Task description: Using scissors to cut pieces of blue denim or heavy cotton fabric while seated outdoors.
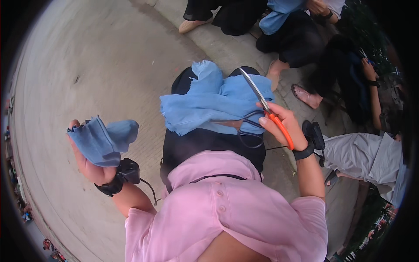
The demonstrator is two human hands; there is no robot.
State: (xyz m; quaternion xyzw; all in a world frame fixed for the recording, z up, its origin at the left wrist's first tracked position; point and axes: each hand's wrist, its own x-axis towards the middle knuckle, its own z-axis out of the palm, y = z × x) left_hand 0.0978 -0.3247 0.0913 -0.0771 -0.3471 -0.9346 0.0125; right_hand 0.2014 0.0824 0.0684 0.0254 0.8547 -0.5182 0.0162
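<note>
Out to the left, my left hand (97,171) is closed on a folded piece of blue cloth (99,142), which covers most of the fingers. My right hand (287,124) grips orange-handled scissors (256,91) over my right thigh. Their blades point up and to the left and look shut or nearly so. Across my lap lies a larger crumpled blue cloth (196,107) with ragged edges. Black-handled scissors (241,132) rest on its near edge, close to my right hand, with the blades partly hidden.
Several people sit along the right and far side. One person at the top holds blue cloth (275,22); at the far right, another person's hand (368,69) holds what looks like scissors. Concrete ground (109,65) extends to my left. Cables hang from both my wrist straps.
</note>
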